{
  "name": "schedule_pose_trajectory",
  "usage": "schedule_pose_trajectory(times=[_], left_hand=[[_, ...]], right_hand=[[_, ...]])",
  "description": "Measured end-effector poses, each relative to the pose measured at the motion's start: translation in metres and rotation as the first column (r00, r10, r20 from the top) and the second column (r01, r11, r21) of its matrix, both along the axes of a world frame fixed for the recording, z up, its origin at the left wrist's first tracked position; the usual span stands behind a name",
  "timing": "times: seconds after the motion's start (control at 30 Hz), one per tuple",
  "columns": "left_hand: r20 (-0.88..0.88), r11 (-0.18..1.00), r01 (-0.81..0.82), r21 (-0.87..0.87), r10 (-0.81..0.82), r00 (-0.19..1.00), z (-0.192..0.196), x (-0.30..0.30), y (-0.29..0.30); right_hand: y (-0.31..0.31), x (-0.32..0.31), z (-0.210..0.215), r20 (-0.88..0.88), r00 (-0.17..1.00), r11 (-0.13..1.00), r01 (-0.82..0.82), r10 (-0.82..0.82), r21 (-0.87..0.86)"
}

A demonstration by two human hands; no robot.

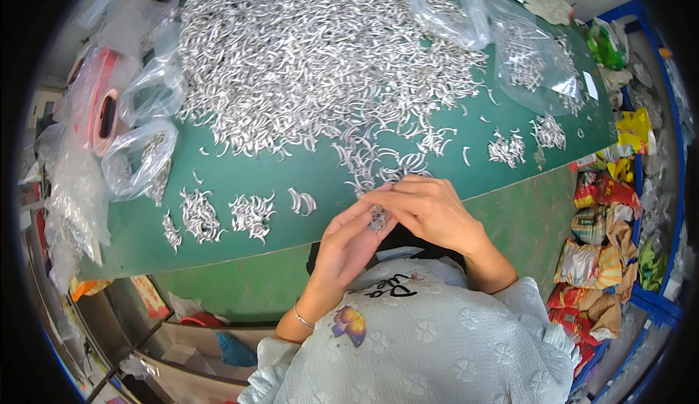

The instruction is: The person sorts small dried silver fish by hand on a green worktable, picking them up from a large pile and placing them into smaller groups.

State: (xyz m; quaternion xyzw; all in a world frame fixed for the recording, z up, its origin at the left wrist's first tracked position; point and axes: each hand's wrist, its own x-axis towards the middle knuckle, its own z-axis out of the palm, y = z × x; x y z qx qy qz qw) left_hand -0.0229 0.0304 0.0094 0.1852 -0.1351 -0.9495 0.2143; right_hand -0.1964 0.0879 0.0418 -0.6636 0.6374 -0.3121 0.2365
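A large heap of small curved silvery metal pieces [291,54] covers the far part of a green table [328,233]. At the near edge my left hand [348,242] is partly cupped around a little cluster of the curved metal pieces [377,219]. My right hand [431,209] meets it from the right, its bent fingers reaching over the left fingertips; what they pinch, if anything, is hidden. Just beyond both hands lies a loose trail of pieces [371,158]. Small sorted piles [252,216] sit to the left, and more piles [506,148] to the right.
Clear plastic bags with metal pieces stand at the left [142,160] and far right [524,61]. Pink plastic containers [105,105] are at the left edge. A glove [545,2] lies far right. Blue shelving [655,308] with colourful packages [590,262] flanks the right side.
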Motion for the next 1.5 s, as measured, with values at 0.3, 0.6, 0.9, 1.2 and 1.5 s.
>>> schedule_pose_trajectory(times=[0.3, 0.6, 0.9, 1.2, 1.5], left_hand=[[0.009, 0.993, 0.105, 0.051, -0.106, 0.994, -0.005, 0.002, 0.002], [-0.055, 0.991, 0.123, 0.043, -0.121, 0.991, -0.001, 0.003, -0.001], [-0.018, 0.988, 0.132, 0.077, -0.131, 0.991, 0.002, -0.002, 0.000], [-0.025, 0.986, 0.152, 0.069, -0.150, 0.988, -0.001, -0.001, 0.001], [-0.047, 0.982, 0.161, 0.096, -0.157, 0.986, 0.003, -0.004, 0.000]], right_hand=[[0.001, -0.019, -0.001, 0.093, 0.985, 0.989, -0.146, 0.142, 0.038], [-0.002, -0.027, 0.002, 0.182, 0.966, 0.980, -0.196, 0.186, 0.039], [0.001, -0.025, -0.001, 0.133, 0.970, 0.979, -0.195, 0.202, -0.064], [0.007, -0.025, 0.001, 0.076, 0.984, 0.986, -0.158, 0.162, -0.050], [0.008, -0.025, 0.003, 0.084, 0.981, 0.984, -0.171, 0.175, -0.049]])
